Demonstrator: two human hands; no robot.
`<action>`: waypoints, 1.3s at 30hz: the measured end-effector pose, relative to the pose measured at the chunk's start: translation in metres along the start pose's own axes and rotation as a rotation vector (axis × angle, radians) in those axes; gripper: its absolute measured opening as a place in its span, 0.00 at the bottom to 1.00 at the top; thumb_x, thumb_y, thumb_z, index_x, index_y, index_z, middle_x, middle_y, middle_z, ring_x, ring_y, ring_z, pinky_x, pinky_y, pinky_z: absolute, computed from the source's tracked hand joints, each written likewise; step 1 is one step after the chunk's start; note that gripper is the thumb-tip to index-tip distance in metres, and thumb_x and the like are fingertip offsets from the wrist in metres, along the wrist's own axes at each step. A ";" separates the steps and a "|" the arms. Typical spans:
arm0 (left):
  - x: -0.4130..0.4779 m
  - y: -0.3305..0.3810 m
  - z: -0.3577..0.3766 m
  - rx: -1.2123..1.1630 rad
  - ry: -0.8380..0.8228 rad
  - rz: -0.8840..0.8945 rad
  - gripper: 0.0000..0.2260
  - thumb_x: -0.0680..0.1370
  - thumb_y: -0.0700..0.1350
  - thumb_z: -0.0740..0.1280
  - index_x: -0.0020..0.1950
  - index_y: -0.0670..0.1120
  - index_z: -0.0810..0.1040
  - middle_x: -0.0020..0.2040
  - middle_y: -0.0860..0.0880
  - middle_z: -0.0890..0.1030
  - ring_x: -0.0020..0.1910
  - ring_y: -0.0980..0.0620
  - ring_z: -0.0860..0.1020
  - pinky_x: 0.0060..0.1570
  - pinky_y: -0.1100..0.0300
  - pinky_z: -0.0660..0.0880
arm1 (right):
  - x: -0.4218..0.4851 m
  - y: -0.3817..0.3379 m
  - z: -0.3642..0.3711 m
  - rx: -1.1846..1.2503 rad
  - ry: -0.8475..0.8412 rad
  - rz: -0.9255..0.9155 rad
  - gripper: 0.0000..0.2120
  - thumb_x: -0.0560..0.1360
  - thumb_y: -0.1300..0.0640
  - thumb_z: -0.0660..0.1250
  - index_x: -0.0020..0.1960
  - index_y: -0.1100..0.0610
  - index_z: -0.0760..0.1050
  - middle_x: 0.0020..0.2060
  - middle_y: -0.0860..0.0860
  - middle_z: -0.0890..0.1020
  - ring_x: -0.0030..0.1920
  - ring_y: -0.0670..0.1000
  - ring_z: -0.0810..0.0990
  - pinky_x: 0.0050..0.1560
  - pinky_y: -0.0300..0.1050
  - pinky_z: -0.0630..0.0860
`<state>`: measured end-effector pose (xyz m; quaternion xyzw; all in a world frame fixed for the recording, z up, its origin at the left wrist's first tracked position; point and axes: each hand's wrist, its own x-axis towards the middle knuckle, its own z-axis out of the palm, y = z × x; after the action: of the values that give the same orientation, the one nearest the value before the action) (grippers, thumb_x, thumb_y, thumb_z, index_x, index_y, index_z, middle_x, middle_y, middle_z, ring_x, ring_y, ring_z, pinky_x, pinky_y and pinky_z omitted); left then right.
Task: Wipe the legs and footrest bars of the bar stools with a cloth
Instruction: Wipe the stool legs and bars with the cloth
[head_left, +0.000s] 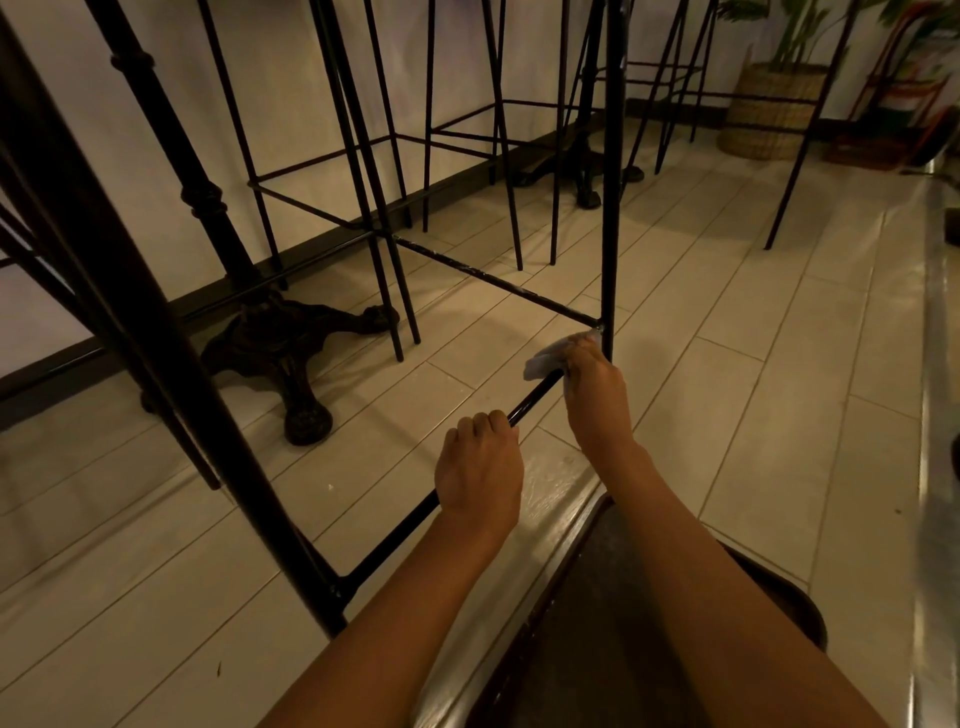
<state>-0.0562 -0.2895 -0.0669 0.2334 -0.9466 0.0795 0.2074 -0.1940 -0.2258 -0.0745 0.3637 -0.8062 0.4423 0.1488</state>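
Observation:
A black metal bar stool stands right in front of me, its near footrest bar (395, 538) running from a thick front leg (218, 441) up to a thin upright leg (609, 208). My left hand (480, 470) grips this bar at its middle. My right hand (592, 387) holds a pale cloth (543, 361) wrapped on the same bar, right where it joins the upright leg. Another footrest bar (493, 280) with pale scuff marks runs back to the left from that joint.
More black stools (431, 140) crowd the left and back along the white wall. Two ornate cast-iron table bases (291, 353) stand on the tiled floor. A woven basket with a plant (774, 109) sits at the back right. A dark rounded object (649, 623) lies under my forearms.

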 end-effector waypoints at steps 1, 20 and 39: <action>0.000 0.000 0.002 0.006 0.006 -0.009 0.10 0.67 0.48 0.76 0.35 0.43 0.79 0.28 0.48 0.78 0.27 0.53 0.76 0.28 0.62 0.72 | 0.003 0.001 -0.002 0.005 0.012 0.013 0.11 0.73 0.73 0.61 0.47 0.60 0.78 0.49 0.53 0.80 0.50 0.47 0.79 0.63 0.39 0.70; -0.001 -0.001 0.001 0.086 -0.008 0.031 0.10 0.67 0.48 0.76 0.37 0.44 0.79 0.30 0.48 0.78 0.28 0.53 0.75 0.28 0.61 0.71 | 0.020 0.011 -0.007 0.085 -0.015 0.053 0.22 0.73 0.72 0.60 0.40 0.44 0.72 0.45 0.52 0.81 0.45 0.43 0.80 0.60 0.25 0.66; -0.001 -0.004 0.003 0.067 0.052 0.083 0.10 0.65 0.46 0.77 0.36 0.44 0.79 0.30 0.48 0.78 0.27 0.52 0.74 0.28 0.62 0.70 | 0.030 0.013 -0.015 0.004 -0.060 0.040 0.19 0.71 0.75 0.60 0.42 0.50 0.73 0.48 0.52 0.79 0.44 0.40 0.75 0.61 0.36 0.71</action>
<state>-0.0543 -0.2937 -0.0697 0.1987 -0.9465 0.1257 0.2208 -0.2256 -0.2223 -0.0573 0.3606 -0.8165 0.4359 0.1150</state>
